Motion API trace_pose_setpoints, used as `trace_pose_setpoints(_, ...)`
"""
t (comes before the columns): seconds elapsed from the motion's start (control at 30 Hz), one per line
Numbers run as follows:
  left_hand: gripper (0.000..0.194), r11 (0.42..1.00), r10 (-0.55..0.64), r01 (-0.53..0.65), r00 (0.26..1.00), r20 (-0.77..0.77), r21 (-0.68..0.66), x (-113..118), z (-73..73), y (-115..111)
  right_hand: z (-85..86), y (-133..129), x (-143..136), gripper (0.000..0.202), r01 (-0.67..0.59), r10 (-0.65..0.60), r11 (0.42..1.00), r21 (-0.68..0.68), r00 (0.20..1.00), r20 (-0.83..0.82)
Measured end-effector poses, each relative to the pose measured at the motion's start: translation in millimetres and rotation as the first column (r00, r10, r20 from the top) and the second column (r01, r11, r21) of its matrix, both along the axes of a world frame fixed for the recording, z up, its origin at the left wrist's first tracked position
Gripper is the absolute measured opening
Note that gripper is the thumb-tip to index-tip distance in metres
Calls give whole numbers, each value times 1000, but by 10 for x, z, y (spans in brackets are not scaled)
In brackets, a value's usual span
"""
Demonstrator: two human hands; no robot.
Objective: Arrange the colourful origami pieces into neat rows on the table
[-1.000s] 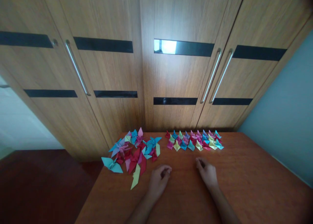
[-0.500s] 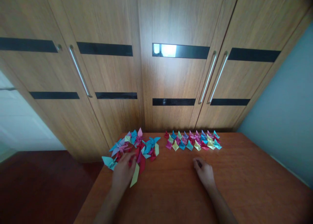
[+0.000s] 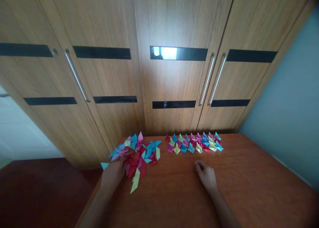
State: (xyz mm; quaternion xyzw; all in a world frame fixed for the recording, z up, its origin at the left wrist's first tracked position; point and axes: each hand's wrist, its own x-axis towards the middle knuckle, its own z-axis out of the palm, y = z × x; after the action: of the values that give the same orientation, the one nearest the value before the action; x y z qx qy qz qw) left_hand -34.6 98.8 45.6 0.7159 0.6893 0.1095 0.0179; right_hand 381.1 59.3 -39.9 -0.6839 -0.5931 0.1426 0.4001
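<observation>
My left hand (image 3: 112,174) reaches into the left side of a loose pile of folded paper pieces. Its fingers point down among pink and red pieces, and the tips are hidden, so whether they grip one does not show. Beside it in the pile lie a red folded paper piece (image 3: 134,164), a blue folded paper piece (image 3: 151,149) and, at the near edge, a pale yellow folded paper strip (image 3: 135,181). My right hand (image 3: 206,177) rests on the table with its fingers curled in and nothing visible in them. Beyond it, small folded paper pieces (image 3: 191,148) stand in rows.
The brown wooden table (image 3: 169,194) backs up to a wooden wardrobe (image 3: 171,78) with long metal handles. A pale blue wall (image 3: 286,115) rises on the right. Dark red floor (image 3: 45,188) shows past the table's left edge.
My left hand has shifted left and a little down across the pile, uncovering the red piece and more of the yellow strip. My right hand stays in place; the view has turned slightly.
</observation>
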Motion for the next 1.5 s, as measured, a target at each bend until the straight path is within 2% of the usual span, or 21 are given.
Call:
trace_pose_setpoints(0.1, 25, 999, -45, 44, 998, -54, -8, -10, -5, -6, -8, 3, 1, 35, -3, 3, 1000, 0, 1000, 4)
trace_pose_setpoints(0.17, 27, 998, -47, 49, 997, -63, 35, -19, -4, -19, -16, 8, 5, 35, -5, 5, 1000, 3, 1000, 7)
trace_pose_setpoints(0.3, 31, 977, 8, 3, 999, -53, 211, -30, 47, -55, -33, 17, 15, 35, -3, 3, 1000, 10, 1000, 3)
trace_pose_setpoints(0.4, 30, 926, 19, -32, 999, 39, 377, 8, 137, -75, -40, 19, 19, 34, 4, -4, 1000, 3, 1000, 3)
trace_pose_setpoints(0.47, 27, 882, -52, -10, 991, 119, 471, 83, 194, -84, -38, 17, 18, 34, 10, -10, 1000, 1, 1000, 3)
trace_pose_setpoints(0.57, 23, 841, -240, 103, 951, 194, 531, 290, 228, -102, -21, 9, 14, 34, 9, -9, 1000, 6, 1000, -14)
trace_pose_setpoints(0.67, 18, 825, -406, 242, 882, 238, 510, 582, 185, -141, 15, -4, 4, 36, -13, 15, 999, 36, 998, -58)
trace_pose_setpoints(0.77, 18, 823, -502, 331, 804, 318, 461, 895, 102, -202, 54, -26, -22, 38, -80, 86, 996, 51, 987, -133)
trace_pose_setpoints(0.93, 20, 845, -530, 398, 709, 465, 357, 1343, -52, -289, 72, -76, -76, 35, -250, 251, 968, 34, 934, -253)
trace_pose_setpoints(1.07, 21, 848, -526, 456, 662, 534, 269, 1610, -225, -327, 51, -113, -100, 35, -290, 275, 957, -4, 910, -309)
trace_pose_setpoints(1.27, 22, 831, -522, 516, 600, 606, 206, 1798, -477, -414, 84, -213, -215, 35, -395, 362, 918, -44, 876, -318)
trace_pose_setpoints(1.5, 22, 835, -510, 513, 585, 631, 200, 1803, -507, -423, 200, -256, -337, 23, -423, 409, 904, -59, 898, -162)
